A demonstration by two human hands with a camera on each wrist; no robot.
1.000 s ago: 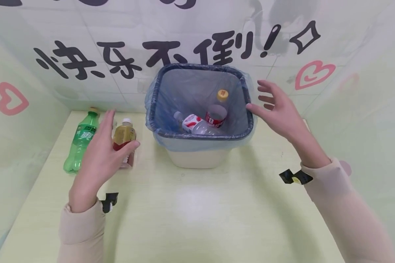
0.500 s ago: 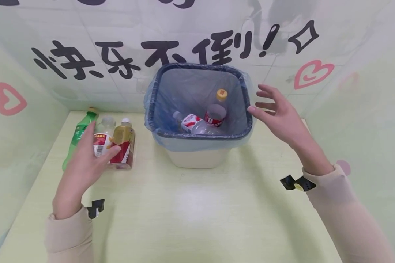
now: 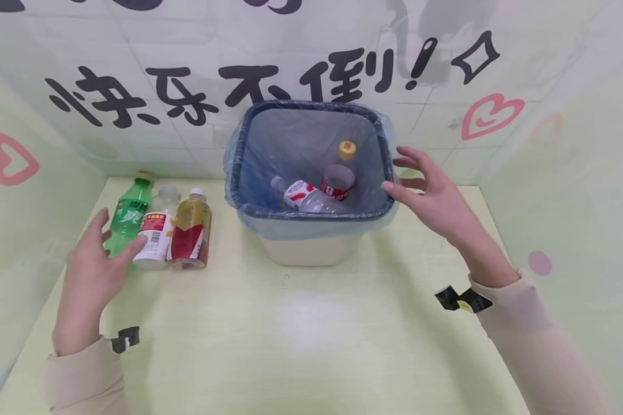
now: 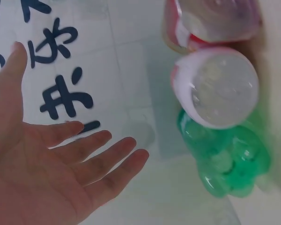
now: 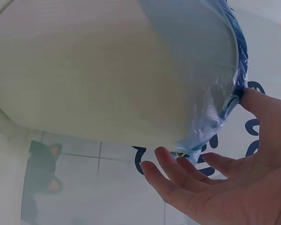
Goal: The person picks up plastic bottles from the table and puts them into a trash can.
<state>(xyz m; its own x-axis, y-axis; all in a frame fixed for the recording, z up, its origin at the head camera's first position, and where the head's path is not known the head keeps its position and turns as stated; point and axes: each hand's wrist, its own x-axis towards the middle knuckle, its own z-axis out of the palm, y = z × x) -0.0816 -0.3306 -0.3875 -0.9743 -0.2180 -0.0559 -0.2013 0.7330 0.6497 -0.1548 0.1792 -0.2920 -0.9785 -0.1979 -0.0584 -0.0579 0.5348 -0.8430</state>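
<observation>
Left hand (image 3: 90, 276) spread near a green bottle (image 3: 128, 216); right hand (image 3: 441, 204) loosely spread, thumb against a bin (image 3: 308, 251)'s rim.
White bottle (image 3: 154, 227) and amber bottle (image 3: 192, 222) lie beside the green on the table (image 3: 291, 346), left of the bin; two bottles (image 3: 336, 183) inside.

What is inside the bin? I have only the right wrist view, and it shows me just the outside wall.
Observer: In the head view, a bottle with a yellow cap and a bottle with a red and white label are inside the bin.
Operator: Thank you. Does the left hand hold something, please?
Observer: No, it holds nothing; the left wrist view shows its palm open, with the fingers apart from each other.
Operator: And outside the bin, which bottle is the nearest to it?
Observer: The amber bottle with the white cap, at the right end of a row of three.
</observation>
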